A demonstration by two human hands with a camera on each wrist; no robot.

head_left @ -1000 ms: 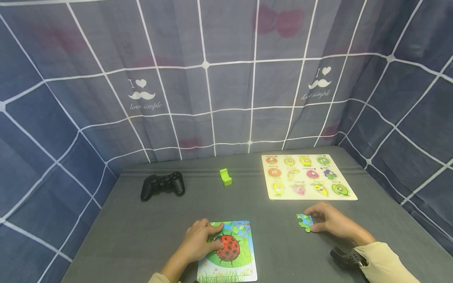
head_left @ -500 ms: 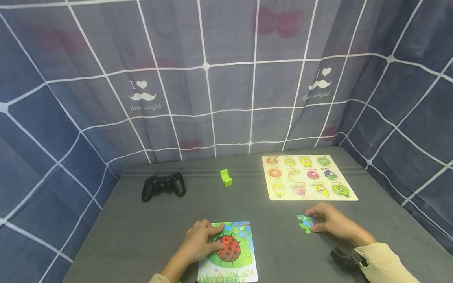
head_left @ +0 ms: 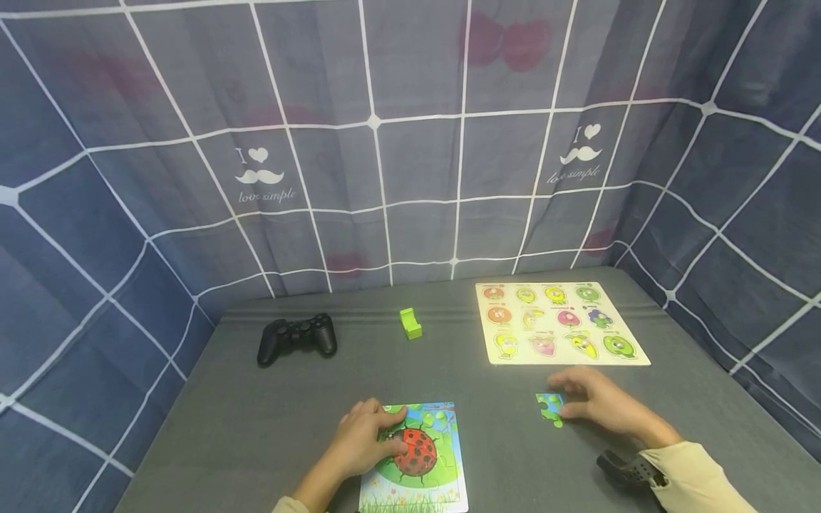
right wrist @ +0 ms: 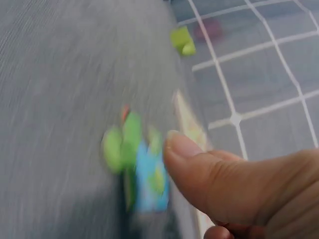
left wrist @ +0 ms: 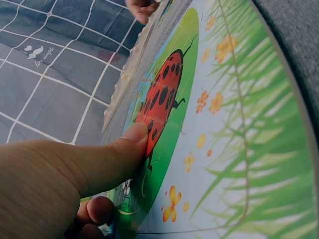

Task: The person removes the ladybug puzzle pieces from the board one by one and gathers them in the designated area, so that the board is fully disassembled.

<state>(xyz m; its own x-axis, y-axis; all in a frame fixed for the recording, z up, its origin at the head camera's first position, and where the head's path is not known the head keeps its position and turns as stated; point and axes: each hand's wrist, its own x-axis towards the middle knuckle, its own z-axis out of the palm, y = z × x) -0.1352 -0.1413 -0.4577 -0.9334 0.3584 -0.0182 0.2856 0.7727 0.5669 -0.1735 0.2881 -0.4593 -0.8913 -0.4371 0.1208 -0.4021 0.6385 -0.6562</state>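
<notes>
A ladybug jigsaw puzzle (head_left: 445, 477) lies on the dark table at the front centre. My left hand (head_left: 362, 438) rests over its left side, the thumb pressed on the red ladybug; in the left wrist view the other fingers are partly hidden behind the thumb. Farther right, my right hand (head_left: 606, 402) pinches a small blue and green puzzle piece (head_left: 549, 410) at its edge, just over the cloth. In the right wrist view this puzzle piece (right wrist: 149, 179) is blurred beside the thumb, and the index finger's contact is hidden.
Behind my right hand lies a fruit puzzle board (head_left: 564, 324). A light green block (head_left: 410, 324) stands at the back middle, and a black game controller (head_left: 296, 338) sits to the left. Dark checked curtains (head_left: 410, 164) enclose the table at the back and sides.
The puzzle piece has shifted slightly toward me and left at the right hand's fingertips, which have moved a little. My left hand keeps its place on the ladybug puzzle.
</notes>
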